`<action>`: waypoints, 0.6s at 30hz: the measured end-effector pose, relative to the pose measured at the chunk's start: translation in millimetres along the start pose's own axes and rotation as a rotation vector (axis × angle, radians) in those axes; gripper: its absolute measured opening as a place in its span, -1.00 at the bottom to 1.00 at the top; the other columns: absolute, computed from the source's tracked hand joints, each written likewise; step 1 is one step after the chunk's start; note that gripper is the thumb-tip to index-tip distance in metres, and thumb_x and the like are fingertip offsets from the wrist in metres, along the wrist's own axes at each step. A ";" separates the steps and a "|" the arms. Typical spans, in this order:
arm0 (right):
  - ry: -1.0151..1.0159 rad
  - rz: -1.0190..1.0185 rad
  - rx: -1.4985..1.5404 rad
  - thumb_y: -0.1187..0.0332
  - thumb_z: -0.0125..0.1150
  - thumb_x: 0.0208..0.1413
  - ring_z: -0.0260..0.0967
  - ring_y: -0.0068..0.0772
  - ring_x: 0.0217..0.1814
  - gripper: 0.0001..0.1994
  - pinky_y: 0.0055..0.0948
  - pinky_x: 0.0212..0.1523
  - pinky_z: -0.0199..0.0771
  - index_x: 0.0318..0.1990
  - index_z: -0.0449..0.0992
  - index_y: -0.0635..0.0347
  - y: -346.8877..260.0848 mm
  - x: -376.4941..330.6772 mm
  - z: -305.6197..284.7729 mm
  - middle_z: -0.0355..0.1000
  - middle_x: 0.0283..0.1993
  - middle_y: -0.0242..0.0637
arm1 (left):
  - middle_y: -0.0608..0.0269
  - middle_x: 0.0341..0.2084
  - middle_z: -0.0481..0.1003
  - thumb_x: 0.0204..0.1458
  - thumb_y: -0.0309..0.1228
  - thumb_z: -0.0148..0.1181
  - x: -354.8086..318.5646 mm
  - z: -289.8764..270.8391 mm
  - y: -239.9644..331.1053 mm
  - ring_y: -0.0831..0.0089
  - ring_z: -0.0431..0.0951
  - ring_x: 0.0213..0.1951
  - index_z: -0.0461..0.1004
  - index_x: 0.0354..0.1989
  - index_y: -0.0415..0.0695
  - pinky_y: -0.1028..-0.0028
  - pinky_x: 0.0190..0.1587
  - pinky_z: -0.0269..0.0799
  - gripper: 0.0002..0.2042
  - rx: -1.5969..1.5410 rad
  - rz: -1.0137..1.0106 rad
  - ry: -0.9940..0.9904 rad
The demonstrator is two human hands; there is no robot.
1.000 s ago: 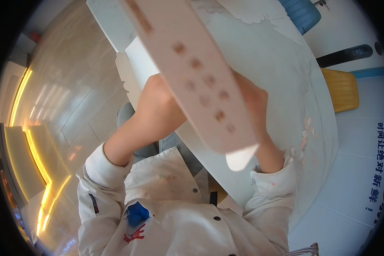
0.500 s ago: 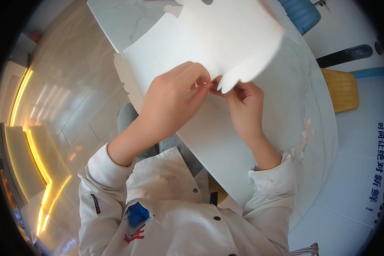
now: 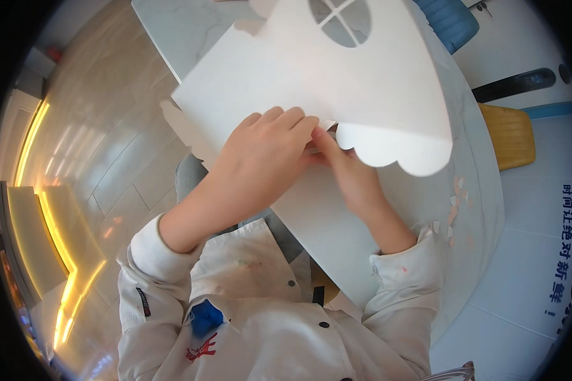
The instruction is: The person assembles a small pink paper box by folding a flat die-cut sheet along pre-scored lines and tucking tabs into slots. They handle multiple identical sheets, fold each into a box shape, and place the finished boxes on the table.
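Observation:
A large white die-cut cardboard sheet [image 3: 286, 70] spreads above the marble-patterned table. It has a round window cut-out with crossed bars near the top and a scalloped flap [image 3: 394, 143] folded down on the right. My left hand [image 3: 260, 143] is closed on the sheet's near edge, its back toward me and its fingertips hidden. Beside it my right hand [image 3: 356, 178] pinches the same edge with the thumb on top, left of the scalloped flap. A small slit or fold shows between the two hands; how the parts join there is hidden.
Small torn paper scraps [image 3: 454, 203] lie on the table [image 3: 419, 254] at the right. A blue chair [image 3: 451, 25] and a yellow chair [image 3: 507, 136] stand along its far right side. Tiled floor [image 3: 117, 149] and lit yellow strips are at the left.
The cardboard has tilted down and to the right, bringing the round window and the scalloped flap into view. My left hand has turned over the edge, and my right hand has shifted slightly down.

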State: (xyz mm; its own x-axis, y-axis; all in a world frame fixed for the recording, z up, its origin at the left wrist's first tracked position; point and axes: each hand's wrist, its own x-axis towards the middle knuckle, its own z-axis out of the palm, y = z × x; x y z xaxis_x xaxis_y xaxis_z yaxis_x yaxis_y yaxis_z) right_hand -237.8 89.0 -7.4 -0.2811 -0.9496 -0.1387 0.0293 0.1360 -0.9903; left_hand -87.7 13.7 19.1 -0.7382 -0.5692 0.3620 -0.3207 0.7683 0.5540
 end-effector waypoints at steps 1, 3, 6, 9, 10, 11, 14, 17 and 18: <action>0.040 0.052 0.047 0.24 0.13 0.28 0.47 -0.50 -0.25 -0.72 -0.49 -0.30 0.49 -0.08 0.47 0.32 -6.5 0.7 -0.9 0.51 -0.23 -0.31 | 0.12 -0.28 0.55 -0.08 -0.56 0.29 -3.7 -6.0 4.0 0.18 0.54 -0.24 0.56 -0.18 -0.20 0.32 -0.12 0.45 -0.76 0.001 0.031 0.010; 0.115 0.154 0.147 0.30 0.10 0.27 0.47 -0.51 -0.25 -0.76 -0.51 -0.29 0.47 -0.09 0.48 0.31 -19.6 6.9 -5.8 0.51 -0.25 -0.33 | 0.12 -0.27 0.54 -0.04 -0.55 0.26 -9.8 -21.2 8.2 0.17 0.52 -0.20 0.55 -0.18 -0.18 0.27 -0.08 0.42 -0.79 0.023 0.064 0.099; 0.027 0.212 -0.125 0.30 0.08 0.20 0.43 -0.50 -0.23 -0.71 -0.45 -0.24 0.46 -0.01 0.45 0.27 -20.3 29.3 -50.1 0.48 -0.16 -0.33 | 0.17 -0.25 0.53 0.02 -0.58 0.17 -21.2 -53.5 -2.5 0.16 0.49 -0.16 0.54 -0.20 -0.16 0.26 -0.04 0.39 -0.83 0.126 0.011 0.247; 0.056 0.245 -0.230 0.29 0.07 0.16 0.37 -0.52 -0.13 -0.67 -0.43 -0.14 0.42 0.04 0.42 0.26 -19.5 33.1 -81.7 0.43 -0.07 -0.35 | 0.19 -0.12 0.52 0.00 -0.69 0.07 -35.4 -72.2 -50.1 0.13 0.47 -0.08 0.54 -0.11 -0.16 0.28 0.00 0.39 -0.71 0.159 -0.189 0.183; 0.085 0.247 -0.228 0.30 0.06 0.15 0.35 -0.53 -0.09 -0.66 -0.43 -0.11 0.41 0.04 0.42 0.26 -20.0 34.1 -82.0 0.42 -0.04 -0.36 | 0.19 -0.08 0.51 -0.01 -0.73 0.05 -39.0 -72.1 -60.0 0.13 0.46 -0.06 0.53 -0.08 -0.15 0.28 0.02 0.39 -0.66 0.150 -0.266 0.157; 0.096 0.251 -0.244 0.30 0.06 0.15 0.33 -0.54 -0.06 -0.66 -0.43 -0.09 0.39 0.04 0.42 0.26 -21.4 34.8 -80.7 0.41 -0.03 -0.37 | 0.18 -0.03 0.49 -0.04 -0.74 0.03 -42.6 -67.4 -63.2 0.13 0.45 -0.05 0.52 -0.04 -0.13 0.27 0.03 0.39 -0.61 0.178 -0.212 0.147; 0.120 0.229 -0.255 0.33 0.12 0.15 0.30 -0.56 -0.02 -0.65 -0.44 -0.04 0.38 0.07 0.40 0.25 -23.4 36.5 -79.3 0.39 -0.02 -0.34 | 0.20 0.15 0.38 -0.14 -0.77 0.02 -51.2 -57.2 -63.5 0.18 0.42 -0.02 0.47 0.13 -0.02 0.26 0.07 0.39 -0.41 0.287 -0.046 0.029; 0.094 0.154 -0.258 0.38 0.23 0.11 0.30 -0.54 0.02 -0.61 -0.45 -0.01 0.36 0.09 0.40 0.26 -10.2 49.0 -89.5 0.38 0.01 -0.30 | 0.23 0.17 0.39 -0.10 -0.77 0.10 -55.8 -45.5 -47.9 0.24 0.44 -0.08 0.53 0.08 0.04 0.29 0.00 0.43 -0.45 0.178 0.012 -0.112; 0.113 0.097 -0.247 0.39 0.25 0.10 0.32 -0.52 -0.02 -0.61 -0.45 -0.02 0.37 0.09 0.41 0.25 -8.7 49.4 -92.1 0.40 -0.02 -0.30 | 0.24 0.16 0.40 -0.11 -0.74 0.15 -57.6 -40.8 -45.5 0.24 0.44 -0.08 0.54 0.07 0.05 0.30 -0.01 0.44 -0.46 0.163 0.046 -0.115</action>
State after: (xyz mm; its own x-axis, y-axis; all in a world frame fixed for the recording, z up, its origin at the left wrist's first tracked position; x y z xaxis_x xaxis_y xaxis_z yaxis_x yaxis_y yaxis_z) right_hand -340.2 66.9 -4.7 -0.3938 -0.8933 -0.2169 -0.1694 0.3024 -0.9380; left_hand -6.5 -0.4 3.6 -0.8142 -0.5025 0.2908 -0.3702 0.8352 0.4068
